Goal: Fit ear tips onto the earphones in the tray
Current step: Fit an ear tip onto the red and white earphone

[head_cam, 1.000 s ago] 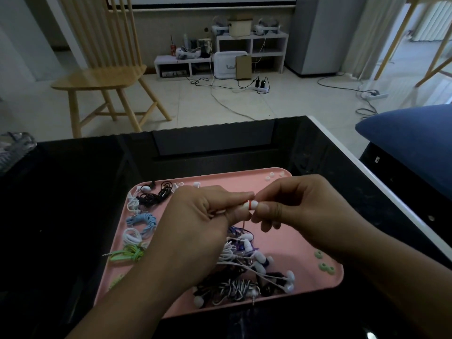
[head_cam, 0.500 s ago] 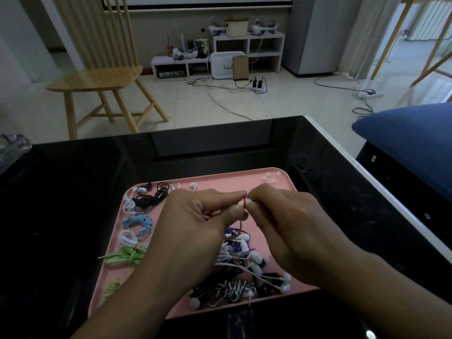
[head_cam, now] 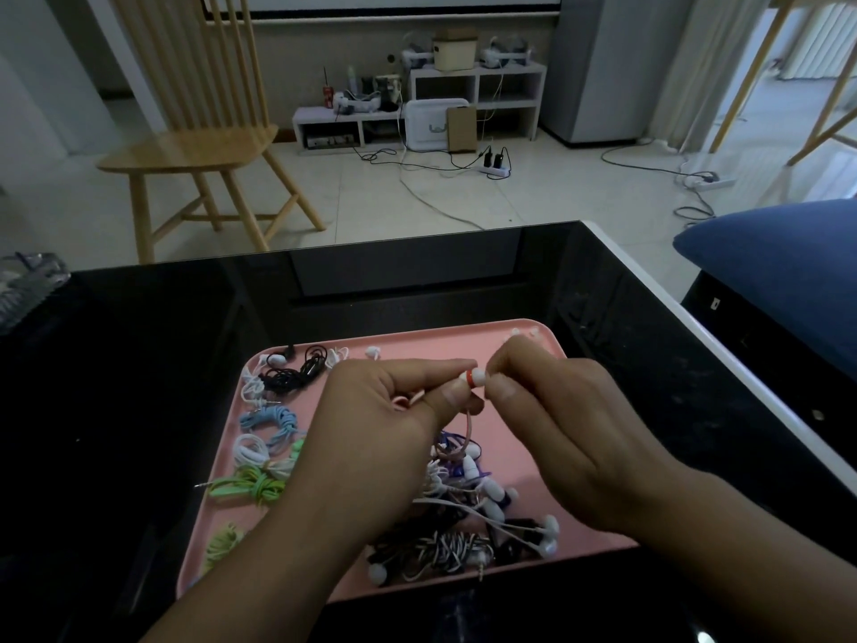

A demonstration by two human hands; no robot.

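Glossy black table point(head_cam: 139, 410), smooth pink tray point(head_cam: 417, 341)

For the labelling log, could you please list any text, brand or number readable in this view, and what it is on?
None is readable.
Red can on the low white shelf: markings too small and blurred.
Brown cardboard box: no print visible.
Earphone held between both hands: no marking visible.

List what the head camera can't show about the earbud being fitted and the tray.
- Seating of the white ear tip on the red-ringed earbud: covered by right hand fingertips.
- Earbud body: inside left hand.
- Pink plastic tray middle: behind both hands.
- Loose tips, far right corner: too small.
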